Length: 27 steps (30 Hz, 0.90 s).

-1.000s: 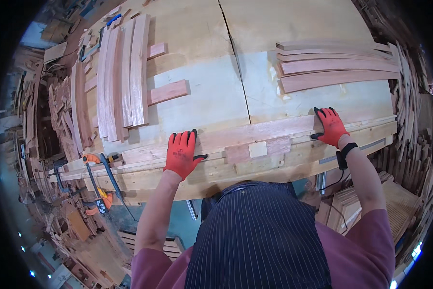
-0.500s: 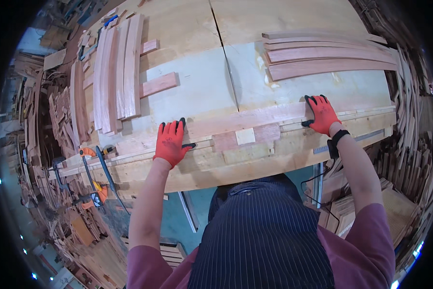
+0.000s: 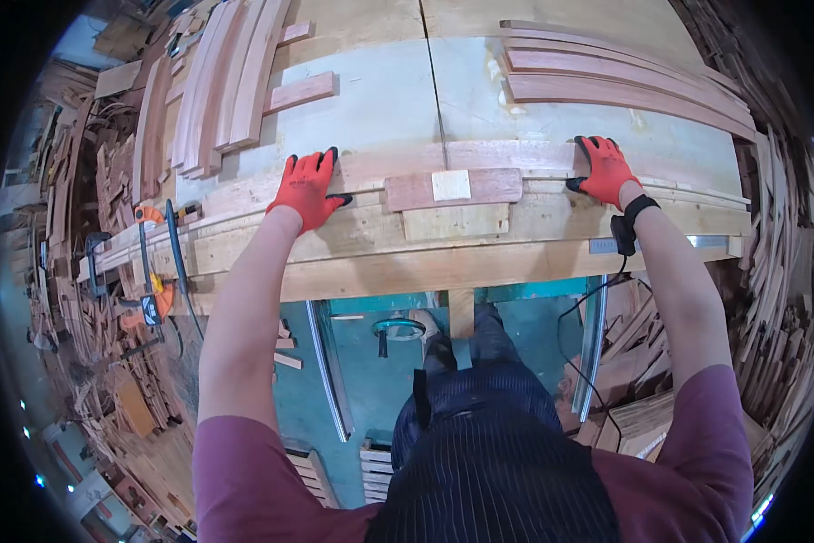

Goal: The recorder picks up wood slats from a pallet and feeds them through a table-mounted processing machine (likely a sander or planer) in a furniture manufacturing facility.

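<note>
A long pinkish board [image 3: 380, 163] lies along the near side of the workbench. My left hand [image 3: 307, 192], in a red glove with black fingertips, spans it left of the middle, fingers at the far edge and thumb at the near one. In the same kind of glove, my right hand [image 3: 603, 170] grips the board farther right, its fingers bent. Between the hands, a short reddish wood block [image 3: 497, 187] with a pale square piece [image 3: 451, 185] on top sits at the near edge of the board. A pale wood block [image 3: 456, 222] lies just nearer to me.
Pink strips [image 3: 235, 72] are stacked at the back left, with more curved strips [image 3: 624, 90] at the back right. An orange and black clamp [image 3: 151, 271] hangs at the bench's left end. A metal ruler [image 3: 705, 242] lies along the front right. A green handwheel [image 3: 398, 329] shows below.
My view has tilted, so the bench sits higher in the picture and my feet and the handwheel now show. Both hands stay on the long board.
</note>
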Tool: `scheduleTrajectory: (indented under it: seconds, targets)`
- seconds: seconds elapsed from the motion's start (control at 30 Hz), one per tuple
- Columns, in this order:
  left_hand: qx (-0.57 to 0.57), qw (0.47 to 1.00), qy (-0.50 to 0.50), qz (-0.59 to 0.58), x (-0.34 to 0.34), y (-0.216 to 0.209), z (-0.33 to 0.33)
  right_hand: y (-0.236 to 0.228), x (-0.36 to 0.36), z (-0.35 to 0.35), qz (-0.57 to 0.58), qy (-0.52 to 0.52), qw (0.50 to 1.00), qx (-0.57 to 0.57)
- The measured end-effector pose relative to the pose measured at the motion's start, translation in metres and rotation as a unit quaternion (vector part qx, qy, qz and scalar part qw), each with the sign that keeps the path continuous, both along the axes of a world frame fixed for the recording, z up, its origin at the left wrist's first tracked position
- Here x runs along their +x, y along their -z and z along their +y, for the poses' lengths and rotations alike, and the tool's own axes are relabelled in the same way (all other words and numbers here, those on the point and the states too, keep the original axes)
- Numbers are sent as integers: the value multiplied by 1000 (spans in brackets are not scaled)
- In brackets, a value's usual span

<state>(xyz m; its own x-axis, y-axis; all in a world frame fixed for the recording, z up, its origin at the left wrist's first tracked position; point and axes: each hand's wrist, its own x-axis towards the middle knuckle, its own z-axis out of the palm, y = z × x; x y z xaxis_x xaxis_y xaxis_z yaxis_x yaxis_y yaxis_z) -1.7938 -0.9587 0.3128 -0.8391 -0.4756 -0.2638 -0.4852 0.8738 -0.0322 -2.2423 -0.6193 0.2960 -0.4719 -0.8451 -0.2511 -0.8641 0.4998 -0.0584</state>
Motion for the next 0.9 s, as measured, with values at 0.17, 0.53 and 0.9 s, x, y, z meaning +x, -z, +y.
scheduleTrajectory:
  seconds: [0.17, 0.53, 0.9]
  targets:
    - [-7, 1000, -19, -17, 2, 6, 2, -5, 10, -6, -1, 27, 1000, 10]
    - [15, 999, -24, -19, -5, -1, 0, -1, 1, -10, -7, 23, 999, 23]
    - [161, 983, -70, -63, 0, -16, -74, 5, -13, -27, -55, 4, 998, 42]
